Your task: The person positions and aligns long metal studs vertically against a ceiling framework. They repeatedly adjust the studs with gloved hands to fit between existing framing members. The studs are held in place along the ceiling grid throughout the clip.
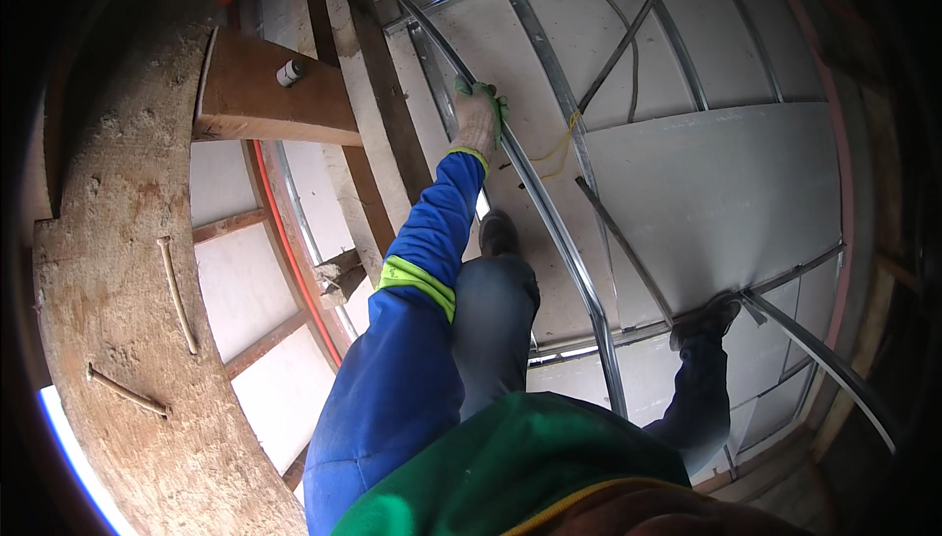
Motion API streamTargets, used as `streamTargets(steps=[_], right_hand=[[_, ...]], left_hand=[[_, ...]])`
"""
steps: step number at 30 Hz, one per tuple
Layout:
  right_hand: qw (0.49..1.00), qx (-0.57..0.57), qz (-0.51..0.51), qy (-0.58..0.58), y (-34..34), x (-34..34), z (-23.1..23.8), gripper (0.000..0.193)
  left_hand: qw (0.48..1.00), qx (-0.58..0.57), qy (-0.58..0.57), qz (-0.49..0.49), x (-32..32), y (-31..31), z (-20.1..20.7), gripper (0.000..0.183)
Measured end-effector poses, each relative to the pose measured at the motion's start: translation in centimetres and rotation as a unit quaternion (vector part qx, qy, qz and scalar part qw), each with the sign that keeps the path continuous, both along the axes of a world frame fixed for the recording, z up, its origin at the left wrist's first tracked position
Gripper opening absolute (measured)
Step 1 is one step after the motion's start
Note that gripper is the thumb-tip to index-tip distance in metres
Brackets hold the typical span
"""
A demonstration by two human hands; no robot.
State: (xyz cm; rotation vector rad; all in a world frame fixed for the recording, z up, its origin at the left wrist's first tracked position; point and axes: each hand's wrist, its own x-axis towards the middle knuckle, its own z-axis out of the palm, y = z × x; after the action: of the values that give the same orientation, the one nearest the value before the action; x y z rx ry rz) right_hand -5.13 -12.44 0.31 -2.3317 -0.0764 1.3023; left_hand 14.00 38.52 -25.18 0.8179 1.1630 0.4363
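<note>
Steadying long metal channel [564,239] seemed step in hand: gloved left hand [478,116] was wrapped round it, fingers curled over edge. Channel slanted above pale panels [716,173] and metal ribs [539,40], upper end near timber post [378,84], lower stretch reaching green garment [510,448]. Right hand was out of view, grip could not be told. Next move seemed to call for firm hold, sure footing.

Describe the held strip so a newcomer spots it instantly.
Follow the blue sleeve up to its gloved left hand. The long silver strip passes through that grip. Unlike neighbouring strips along the panels, it's held, slanting down between the legs.
</note>
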Motion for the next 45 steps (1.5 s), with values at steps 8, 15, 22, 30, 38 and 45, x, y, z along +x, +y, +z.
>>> streamTargets(steps=[8,15,22,30,38,45], right_hand=[[1.0,-0.014,-0.013,0.013,-0.1,-1.4,1.0,0.031],[0.994,-0.086,0.038,-0.055,-2.6,0.2,1.5,0.031],[0.996,0.025,-0.079,0.027,-4.4,-0.8,-1.3,0.02],[0.99,-0.035,0.097,-0.094,-4.5,1.2,-1.2,0.014],[0.953,-0.102,0.167,-0.232,-6.4,8.6,1.3,0.021],[0.966,-0.027,0.176,-0.189,-3.8,8.2,1.5,0.018]], left_hand=[[0.995,-0.035,-0.096,-0.019,2.1,-0.5,-1.4,0.022],[0.993,-0.056,-0.087,0.053,1.4,1.7,-4.7,0.016],[1.0,0.014,0.002,0.026,0.8,1.4,-4.0,0.019],[0.997,-0.029,-0.016,0.072,0.5,1.1,-4.2,0.018],[0.984,-0.102,-0.074,0.123,1.7,1.5,-3.4,0.007],[0.99,-0.057,0.04,0.125,0.8,3.6,-3.9,0.012]])
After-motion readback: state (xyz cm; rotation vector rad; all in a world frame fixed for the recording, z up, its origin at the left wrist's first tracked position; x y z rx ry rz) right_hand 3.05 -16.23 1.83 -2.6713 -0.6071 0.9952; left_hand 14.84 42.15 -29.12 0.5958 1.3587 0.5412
